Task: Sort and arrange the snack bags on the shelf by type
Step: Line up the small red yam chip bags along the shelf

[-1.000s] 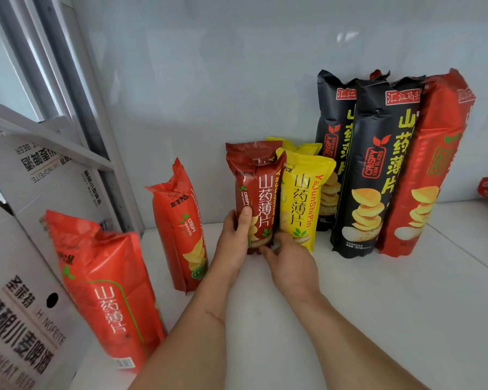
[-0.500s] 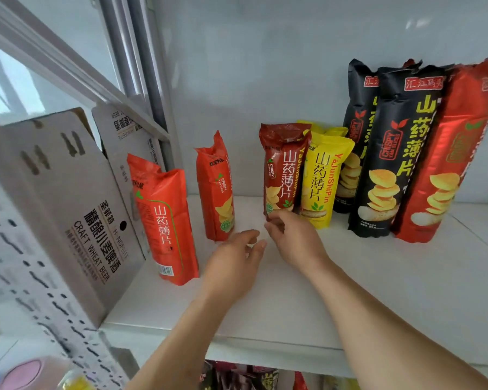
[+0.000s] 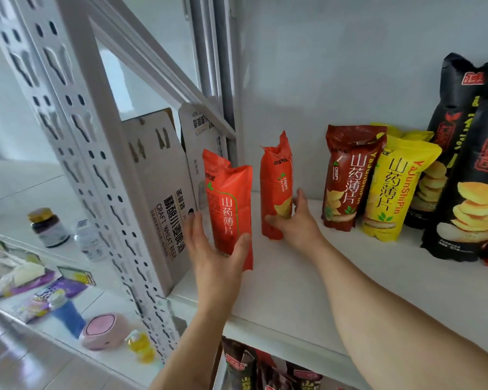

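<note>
Bare shelf [image 3: 307, 282] surface runs open along the front edge, from the near orange bag [image 3: 231, 209] rightward to the black bags [image 3: 468, 209]. Narrow gap between near orange bag and rear orange bag [image 3: 275, 190]. Wider gap between rear orange bag and the dark red bag [image 3: 347, 178]. Dark red and yellow bag [image 3: 392, 192] touch, no passage. Left side blocked by cardboard box [image 3: 158, 192] and perforated upright [image 3: 96, 153].

Glossy plastic snack bags [image 3: 230, 209] on a smooth white shelf [image 3: 335, 282].
</note>
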A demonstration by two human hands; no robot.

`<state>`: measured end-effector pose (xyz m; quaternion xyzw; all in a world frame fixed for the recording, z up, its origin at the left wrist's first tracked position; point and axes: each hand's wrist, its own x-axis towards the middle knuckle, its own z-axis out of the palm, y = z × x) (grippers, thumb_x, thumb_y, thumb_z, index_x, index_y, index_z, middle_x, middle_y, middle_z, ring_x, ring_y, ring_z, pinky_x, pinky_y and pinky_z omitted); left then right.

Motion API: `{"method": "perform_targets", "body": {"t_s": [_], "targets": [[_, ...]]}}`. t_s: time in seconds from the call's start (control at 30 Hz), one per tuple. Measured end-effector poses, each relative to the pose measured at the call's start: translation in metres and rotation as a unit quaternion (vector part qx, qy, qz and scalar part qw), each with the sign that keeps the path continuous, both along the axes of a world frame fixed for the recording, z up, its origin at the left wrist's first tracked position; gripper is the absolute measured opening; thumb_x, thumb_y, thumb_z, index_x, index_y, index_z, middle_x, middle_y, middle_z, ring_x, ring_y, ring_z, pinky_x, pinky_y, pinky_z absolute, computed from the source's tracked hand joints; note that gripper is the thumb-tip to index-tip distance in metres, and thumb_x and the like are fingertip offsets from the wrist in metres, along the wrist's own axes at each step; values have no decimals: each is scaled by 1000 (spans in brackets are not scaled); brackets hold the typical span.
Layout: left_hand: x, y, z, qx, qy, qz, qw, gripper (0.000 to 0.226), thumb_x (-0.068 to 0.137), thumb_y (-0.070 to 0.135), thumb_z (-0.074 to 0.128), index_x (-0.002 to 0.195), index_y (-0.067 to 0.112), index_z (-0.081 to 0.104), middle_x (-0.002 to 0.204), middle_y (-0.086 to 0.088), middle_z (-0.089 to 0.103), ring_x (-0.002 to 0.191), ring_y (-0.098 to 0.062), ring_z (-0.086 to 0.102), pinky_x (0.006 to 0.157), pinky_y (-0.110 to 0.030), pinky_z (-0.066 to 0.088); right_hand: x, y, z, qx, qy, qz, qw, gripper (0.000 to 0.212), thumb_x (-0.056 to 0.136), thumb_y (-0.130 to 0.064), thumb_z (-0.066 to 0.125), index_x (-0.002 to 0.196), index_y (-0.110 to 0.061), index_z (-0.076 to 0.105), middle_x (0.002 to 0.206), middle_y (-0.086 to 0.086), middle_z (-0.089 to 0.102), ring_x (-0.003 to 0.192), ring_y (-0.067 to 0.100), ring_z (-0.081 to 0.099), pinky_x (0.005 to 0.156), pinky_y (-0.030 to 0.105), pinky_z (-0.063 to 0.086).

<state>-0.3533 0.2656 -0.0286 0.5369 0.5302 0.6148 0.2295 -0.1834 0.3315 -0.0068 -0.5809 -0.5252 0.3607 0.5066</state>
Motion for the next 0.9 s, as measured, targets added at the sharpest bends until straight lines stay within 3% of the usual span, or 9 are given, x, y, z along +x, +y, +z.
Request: {"method": "perform_targets", "body": {"t_s": [0.07, 0.17, 0.23, 0.3, 0.4, 0.53, 0.7, 0.8, 0.9], "targets": [[-5, 7, 1, -46, -31, -34, 998, 100, 81, 34, 81, 158, 30, 17, 164, 4, 19, 152, -13, 18, 123, -46, 23, -4, 3, -4, -1, -14, -9, 1000, 101, 80, -24, 80, 156, -26, 13, 147, -1, 46, 129, 22, 52, 106, 39, 44], [-11, 16, -4, -58, 10, -54, 997, 96, 76, 35, 85, 153, 36, 27, 150, 11, 27, 144, -17, 33, 117, -48, 34, -8, 1, -11, 18, -48, -45, 998, 96, 61, -42, 86, 143, -32, 35, 131, -1, 57, 115, 18, 60, 99, 46, 51], [-15, 20, -4, -73, 5, -85, 994, 89, 70, 43, 83, 146, 45, 36, 137, 11, 36, 130, -16, 48, 110, -47, 44, -9, -5, -14, 24, -80, -70, 994, 103, 55, -52, 86, 143, -34, 35, 128, -1, 52, 115, 18, 57, 99, 44, 50], [-18, 23, -1, -83, -3, -109, 991, 87, 65, 50, 74, 145, 47, 38, 134, 6, 43, 122, -15, 54, 105, -47, 49, -10, -16, -13, 23, -109, -89, 990, 102, 60, -48, 87, 146, -31, 33, 125, 1, 44, 116, 18, 50, 102, 39, 46], [-17, 26, 2, -87, 10, -128, 988, 92, 68, 52, 71, 151, 37, 33, 143, 1, 39, 132, -16, 45, 111, -46, 44, -4, -23, -20, 28, -112, -120, 986, 97, 64, -42, 89, 144, -25, 37, 124, 0, 40, 115, 16, 47, 99, 32, 42], [-9, 29, 3, -87, 87, -100, 987, 108, 68, 42, 89, 155, 29, 26, 148, -1, 26, 138, -19, 32, 108, -28, 31, 1, -33, -25, 36, -62, -142, 987, 98, 60, -37, 92, 139, -23, 36, 128, -4, 50, 114, 13, 54, 94, 30, 47], [-12, 37, 1, -111, 106, -119, 981, 103, 71, 44, 84, 154, 31, 25, 140, -4, 38, 128, -25, 48, 107, -44, 44, -1, -51, -25, 54, -73, -152, 984, 93, 65, -41, 89, 140, -27, 35, 120, -11, 56, 103, 7, 59, 74, 11, 46], [-20, 39, -3, -116, 50, -155, 980, 82, 69, 41, 76, 141, 40, 38, 127, 9, 59, 110, -13, 64, 96, -47, 54, -4, -56, -26, 75, -104, -170, 977, 102, 57, -72, 79, 142, -40, 33, 131, -11, 56, 119, 13, 56, 96, 37, 51], [-29, 39, -3, -124, 0, -196, 973, 67, 82, 19, 73, 138, 38, 42, 118, 16, 65, 101, -1, 63, 92, -37, 53, 3, -53, -34, 51, -119, -148, 980, 110, 54, -84, 72, 146, -44, 26, 136, -9, 53, 125, 16, 52, 102, 47, 48]]}}
